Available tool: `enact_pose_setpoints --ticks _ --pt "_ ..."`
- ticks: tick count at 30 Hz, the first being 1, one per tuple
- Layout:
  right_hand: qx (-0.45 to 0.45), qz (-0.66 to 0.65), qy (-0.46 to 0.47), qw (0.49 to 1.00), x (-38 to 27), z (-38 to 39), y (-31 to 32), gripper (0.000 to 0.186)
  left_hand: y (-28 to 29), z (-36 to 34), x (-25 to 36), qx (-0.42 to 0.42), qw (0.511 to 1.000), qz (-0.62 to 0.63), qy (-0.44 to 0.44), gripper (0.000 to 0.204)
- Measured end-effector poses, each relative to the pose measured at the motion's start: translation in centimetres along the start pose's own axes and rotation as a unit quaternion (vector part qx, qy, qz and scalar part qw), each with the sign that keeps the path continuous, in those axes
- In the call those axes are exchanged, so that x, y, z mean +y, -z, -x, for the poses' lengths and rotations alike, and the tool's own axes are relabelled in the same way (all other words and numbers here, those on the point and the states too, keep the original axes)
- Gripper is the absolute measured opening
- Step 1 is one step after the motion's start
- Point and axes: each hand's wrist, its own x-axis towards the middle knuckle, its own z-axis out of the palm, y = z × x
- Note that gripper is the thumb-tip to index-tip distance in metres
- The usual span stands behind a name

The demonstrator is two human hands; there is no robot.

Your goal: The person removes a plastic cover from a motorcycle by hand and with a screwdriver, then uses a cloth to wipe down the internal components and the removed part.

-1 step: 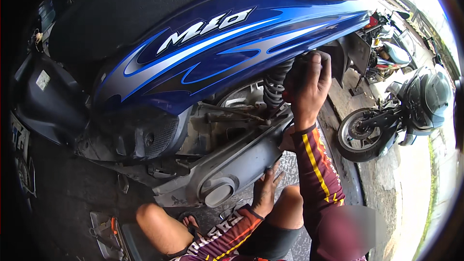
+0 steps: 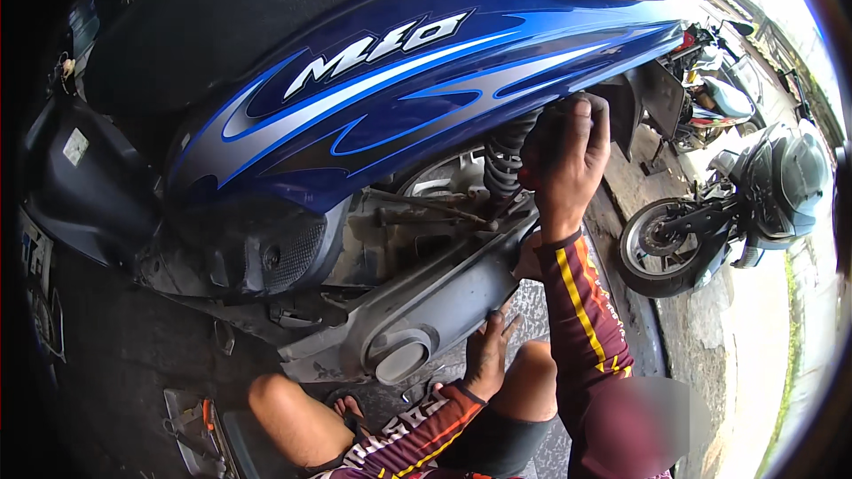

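Note:
A scooter with a blue side panel (image 2: 417, 115) and swirling silver graphics leans across the view. My right hand (image 2: 568, 160), its fingers blackened and curled, is closed beside the coiled rear shock absorber (image 2: 503, 168), under the panel's tail end. Whatever its fingers grip is dark and cannot be made out. My left hand (image 2: 485, 362) is at the lower edge of the grey engine side cover (image 2: 444, 310), thumb and fingers apart, touching it. Behind my right forearm a patch of skin shows; whose it is stays hidden.
A parked motorcycle (image 2: 666, 248) with its wheel towards me stands at the right, and more motorcycles (image 2: 723, 98) are beyond it. At the lower left, a tray (image 2: 186, 430) holds tools, one with an orange handle (image 2: 208, 414). My bent knees are below the engine cover.
The blue panel and the engine cover have shifted very slightly to the left. Both my hands keep nearly the same places and grips.

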Motion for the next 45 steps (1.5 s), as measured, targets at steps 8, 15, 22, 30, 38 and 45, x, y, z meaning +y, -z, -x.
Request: enact_pose_setpoints --ticks 8,15,22,30,38,45 --pt "0.017 0.007 -0.03 0.999 0.4 -0.5 0.6 0.017 -2.8 0.9 0.4 0.096 0.987 0.128 -0.005 0.049" --pt "0.051 0.024 -0.083 0.995 -0.3 -0.9 0.3 0.026 -1.3 1.0 1.7 0.124 0.985 0.093 -0.075 0.049" --pt "0.041 -0.003 -0.068 0.997 -0.4 -0.7 1.2 0.028 0.8 2.1 1.9 0.107 0.981 0.077 -0.142 0.077" --pt "0.046 -0.026 -0.128 0.99 -0.5 0.1 1.2 0.028 1.6 1.7 0.7 0.113 0.981 0.04 -0.155 0.09" --pt "0.026 0.008 -0.125 0.992 -0.3 -0.1 0.3 0.027 2.1 1.5 0.4 0.097 0.984 0.035 -0.145 0.092" --pt "-0.082 0.265 0.0 0.961 -0.7 2.1 0.5 0.042 4.8 0.6 -1.7 0.097 0.976 0.013 -0.196 0.072"
